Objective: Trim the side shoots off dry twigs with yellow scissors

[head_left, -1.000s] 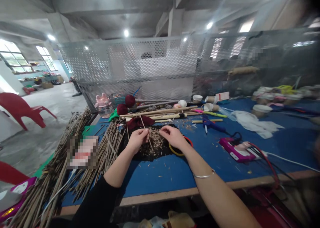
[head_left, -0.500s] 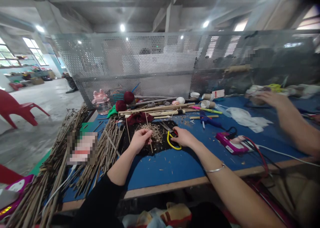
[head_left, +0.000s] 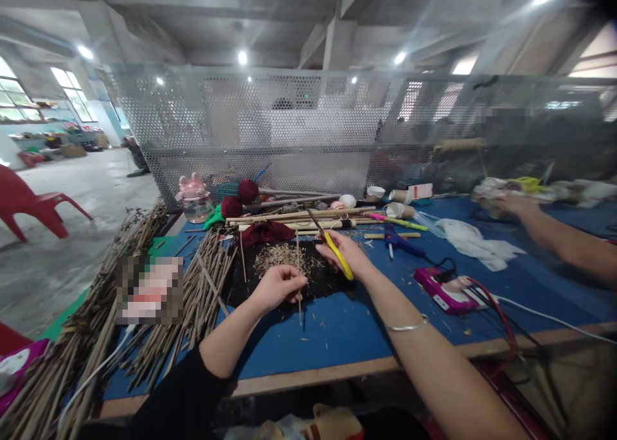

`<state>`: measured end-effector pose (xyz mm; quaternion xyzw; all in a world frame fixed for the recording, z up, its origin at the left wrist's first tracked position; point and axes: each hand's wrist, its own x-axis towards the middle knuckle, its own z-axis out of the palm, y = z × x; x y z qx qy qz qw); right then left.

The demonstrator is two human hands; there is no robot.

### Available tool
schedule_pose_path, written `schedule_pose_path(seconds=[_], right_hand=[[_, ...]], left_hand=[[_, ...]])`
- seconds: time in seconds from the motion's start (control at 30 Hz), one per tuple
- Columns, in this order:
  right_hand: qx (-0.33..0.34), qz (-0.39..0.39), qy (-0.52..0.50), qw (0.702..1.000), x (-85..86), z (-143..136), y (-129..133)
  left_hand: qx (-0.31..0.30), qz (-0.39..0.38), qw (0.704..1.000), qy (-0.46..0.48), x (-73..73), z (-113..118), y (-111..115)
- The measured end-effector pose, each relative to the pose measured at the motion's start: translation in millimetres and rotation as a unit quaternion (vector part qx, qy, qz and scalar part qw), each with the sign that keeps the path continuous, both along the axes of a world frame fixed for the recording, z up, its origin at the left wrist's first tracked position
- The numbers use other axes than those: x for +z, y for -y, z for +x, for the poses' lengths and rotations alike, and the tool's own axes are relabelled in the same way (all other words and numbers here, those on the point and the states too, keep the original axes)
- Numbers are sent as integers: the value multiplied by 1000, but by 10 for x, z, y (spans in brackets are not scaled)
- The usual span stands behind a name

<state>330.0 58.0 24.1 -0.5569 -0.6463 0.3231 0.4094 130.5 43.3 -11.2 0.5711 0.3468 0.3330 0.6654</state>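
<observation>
My left hand [head_left: 280,288] is closed, pinching a thin stick [head_left: 298,250] that stands nearly upright between thumb and fingers. To its right, my right hand [head_left: 341,252] is closed round scissors with yellow handles [head_left: 339,256]. Their blades [head_left: 315,220] point up and to the left, apart from the stick. Below both hands lies a black cloth [head_left: 245,279] strewn with a heap of small wood shavings [head_left: 277,256]. Another thin stick [head_left: 243,257] lies on the cloth's left side. A dark red cloth [head_left: 267,233] is bunched at its far edge.
Many dry twigs [head_left: 202,299] lie to the left beside a phone [head_left: 152,289] on a cable. A blue glue gun [head_left: 402,242] and a purple power strip [head_left: 441,289] sit to the right. Another person's arm [head_left: 563,234] reaches in at far right. Behind stands a perforated metal screen [head_left: 308,128].
My left hand has moved slightly right and down with the stick. My right hand has turned the scissors up, so the blades stand higher.
</observation>
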Motion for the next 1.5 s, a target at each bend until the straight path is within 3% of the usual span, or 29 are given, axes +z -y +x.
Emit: schedule_pose_path(seconds=[0.07,0.17,0.33,0.5,0.73,0.9,1.23,1.5], right_hand=[[50,-30,-154,986,-1,-202,-94],[94,-30,-278,955,-53,-415,-167],[91,-67,-330,937,-190,-476,-163],[67,-59,-347,933,-223,-466,-121],[67,-58,-300,950,-294,-532,-128],[37,24,-205,978,-337,-532,-141],[-3,68,7,998,-388,-368,-171],[14,34,143,989,-375,-334,-95]], left_hand=[[-9,2,1000,-4,-8,14,17],[-8,1,1000,-12,-5,22,24],[-25,-16,998,-49,-16,51,39],[-22,-44,998,-41,-18,75,56],[63,-112,992,-14,33,105,34],[106,-162,981,24,13,165,21],[146,-119,982,19,18,-18,20],[147,-90,985,25,38,18,75]])
